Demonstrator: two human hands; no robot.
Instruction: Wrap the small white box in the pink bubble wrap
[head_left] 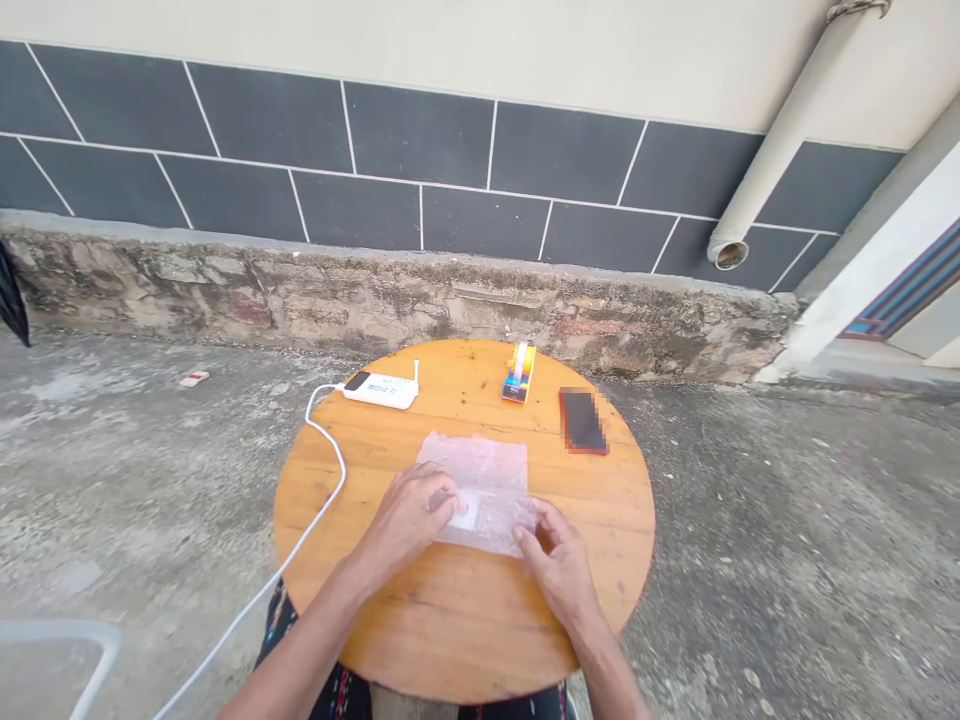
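Note:
A sheet of pinkish, see-through bubble wrap lies on the round wooden table, its near part folded over. A small white square item shows through the folded layer. My left hand has its fingers curled and pressed onto the left side of the fold, beside the white item. At the right edge, my right hand pinches the bubble wrap between thumb and fingers. What lies under the left fingertips is partly hidden.
On the round wooden table are a white power bank-like device with a white cable, a yellow and blue tape dispenser and a phone with a red edge. A tiled wall stands behind.

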